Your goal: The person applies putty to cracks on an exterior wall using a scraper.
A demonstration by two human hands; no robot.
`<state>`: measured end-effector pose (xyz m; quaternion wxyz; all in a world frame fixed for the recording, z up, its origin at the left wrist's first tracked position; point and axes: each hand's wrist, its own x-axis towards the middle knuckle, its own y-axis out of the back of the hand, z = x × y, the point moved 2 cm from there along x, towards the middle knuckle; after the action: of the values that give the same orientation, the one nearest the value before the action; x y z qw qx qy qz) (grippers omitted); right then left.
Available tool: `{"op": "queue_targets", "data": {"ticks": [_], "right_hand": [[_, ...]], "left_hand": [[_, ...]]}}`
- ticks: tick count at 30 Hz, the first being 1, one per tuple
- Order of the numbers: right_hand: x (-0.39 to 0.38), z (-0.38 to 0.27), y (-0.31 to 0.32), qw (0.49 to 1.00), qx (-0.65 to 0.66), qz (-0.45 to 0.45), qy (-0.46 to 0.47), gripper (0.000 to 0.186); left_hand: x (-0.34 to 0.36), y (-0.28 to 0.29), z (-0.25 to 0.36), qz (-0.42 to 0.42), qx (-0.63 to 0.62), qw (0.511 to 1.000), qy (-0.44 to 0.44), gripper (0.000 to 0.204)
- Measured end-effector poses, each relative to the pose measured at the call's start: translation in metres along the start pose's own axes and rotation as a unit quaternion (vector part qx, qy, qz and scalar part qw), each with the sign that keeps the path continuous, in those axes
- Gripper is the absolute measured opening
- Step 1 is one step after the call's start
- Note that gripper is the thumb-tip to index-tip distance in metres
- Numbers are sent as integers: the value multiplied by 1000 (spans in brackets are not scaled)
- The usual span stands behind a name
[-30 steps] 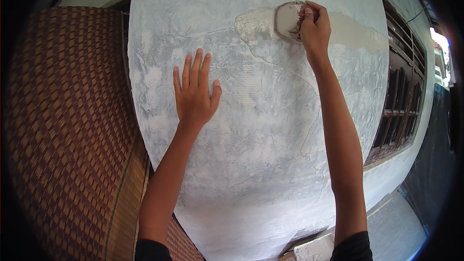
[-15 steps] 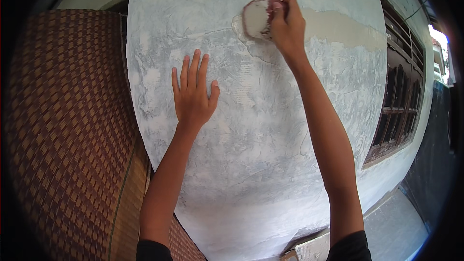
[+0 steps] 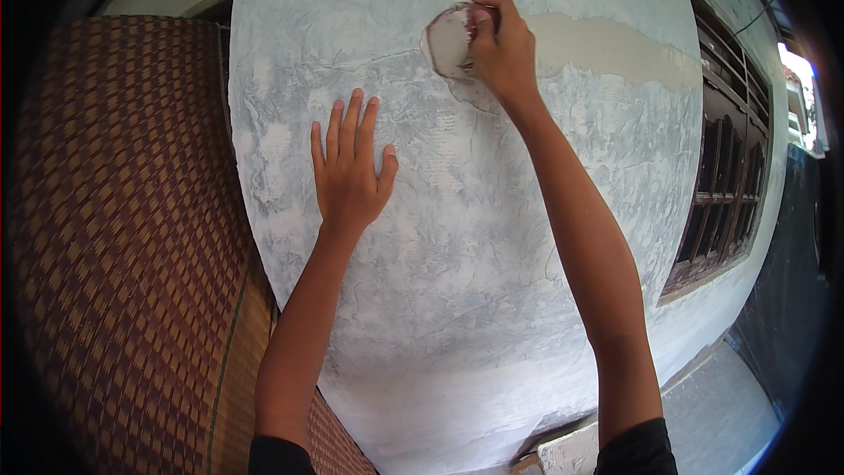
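Note:
My right hand (image 3: 505, 48) grips a putty spreader (image 3: 450, 42), a flat rounded scraper with a dark red rim and wet putty smeared over its face. The spreader is against the upper part of a pale, patchy wall (image 3: 422, 299). To its right runs a band of fresh beige putty (image 3: 615, 48), with a small ragged patch just below the tool. Lower and to the left, my left hand (image 3: 352, 167) lies flat on the wall with its fingers spread, holding nothing.
A brown woven mat (image 3: 132, 211) covers the left side beside the wall's edge. On the right is a dark wooden window (image 3: 725, 167) with bars. Low at the bottom right, a pale block (image 3: 570, 453) sits at the wall's foot near a grey ledge (image 3: 716, 405).
My right hand has slid the putty spreader a little to the left along the wall, and the putty band shows further left behind it. My left hand stays nearly in place.

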<state>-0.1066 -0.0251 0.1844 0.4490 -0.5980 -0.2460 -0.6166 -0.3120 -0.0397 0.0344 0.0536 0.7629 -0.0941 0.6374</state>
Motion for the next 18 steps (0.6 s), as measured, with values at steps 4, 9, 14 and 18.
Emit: {"op": "queue_targets", "data": {"ticks": [4,9,14,18], "right_hand": [[6,6,22,995,-21,63,-74,19],[-2,-13,6,996,77,20,-41,18],[11,23,23,996,-14,19,-87,18],[19,31,59,984,-41,101,-140,20]], "left_hand": [[3,2,2,0,6,1000,4,59],[1,1,1,-2,-2,1000,4,59],[1,2,2,-9,-7,1000,5,60],[1,2,3,-1,4,1000,7,59]]}}
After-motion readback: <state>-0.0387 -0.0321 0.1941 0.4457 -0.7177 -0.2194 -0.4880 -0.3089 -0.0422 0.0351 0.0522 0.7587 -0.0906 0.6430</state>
